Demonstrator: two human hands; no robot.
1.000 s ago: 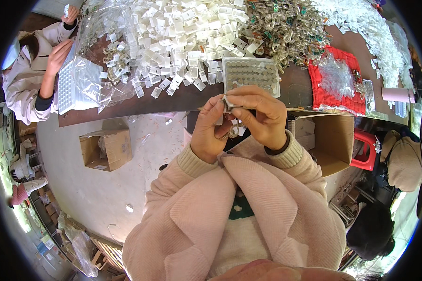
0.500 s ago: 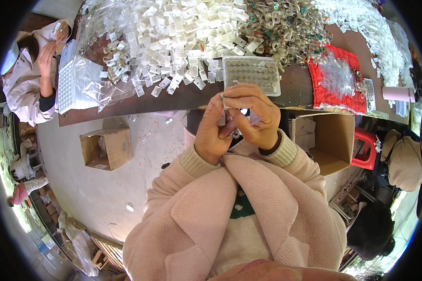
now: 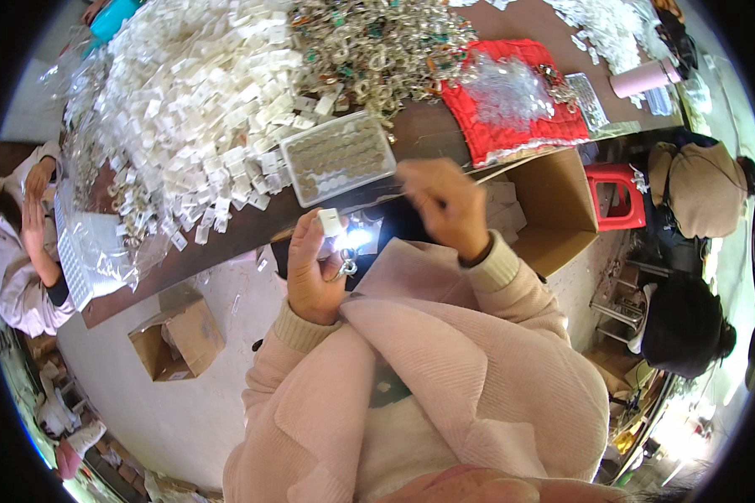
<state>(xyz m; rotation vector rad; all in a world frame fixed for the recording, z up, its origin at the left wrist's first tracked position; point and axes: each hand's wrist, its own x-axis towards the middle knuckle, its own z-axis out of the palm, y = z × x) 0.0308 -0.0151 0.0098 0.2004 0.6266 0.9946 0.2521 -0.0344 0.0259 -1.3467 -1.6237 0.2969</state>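
Observation:
My left hand (image 3: 313, 281) is closed on a small white plastic keychain light (image 3: 330, 222), held upright just off the table's front edge. A bright white glow shines beside it, and a metal clasp (image 3: 347, 263) hangs below near my fingers. To the right, my right hand (image 3: 446, 201) is apart from the light, near the table edge. Motion smears its fingers, so whether it holds anything is unclear. Between and beyond the hands sits a clear plastic tray (image 3: 350, 189) with rows of round, coin-like pieces.
White plastic cases (image 3: 201, 109) form a big heap on the left, beside metal clasps (image 3: 377, 42). A red cloth (image 3: 478, 138) bears clear plastic pieces. Cardboard boxes (image 3: 562, 210) and a red stool (image 3: 617, 197) stand below the table. Another person (image 3: 25, 251) sits at far left.
My hands were together at the small piece; now they are apart. The right hand has moved away to the right, and a bright light shows at the left hand. The view has turned.

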